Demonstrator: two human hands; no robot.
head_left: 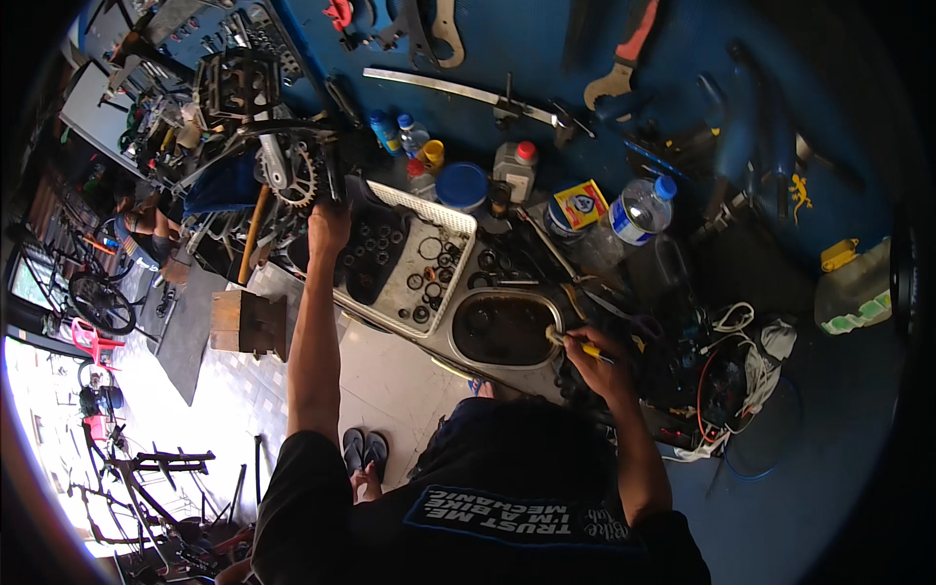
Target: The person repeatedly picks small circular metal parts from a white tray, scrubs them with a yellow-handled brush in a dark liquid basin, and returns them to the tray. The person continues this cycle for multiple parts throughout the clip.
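At the near right end of an oval metal basin [502, 367], the right hand [598, 365] keeps a narrow grip, fingers closed on the yellow handle of a brush [591, 349]. The bristle end lies at the basin's rim, beside the dark liquid [499, 328]; whether it touches the metal cannot be told. The left hand [329, 231], arm outstretched, is just beside a toothed chainring [313, 182] with a silver crank arm [275, 162]; what its grip encloses, if anything, cannot be told.

Good handling, as judged from this pose: the step appears to be wetting the brush. Only the bristles need enter the liquid, the handle staying dry in the fingers; a press against the inner rim would shed the excess. A steady left hand near the chainring would help, with fingertips clear of the teeth. Drips could fall into the white tray [414, 202], which lies between the two, so a well-drained brush is the safer carry.

Farther out: small dark rings [430, 249] in the tray; on the counter behind, a blue-lidded tub [461, 185] and a blue-capped clear bottle [639, 212]; beyond, tools on a blue wall [546, 54].
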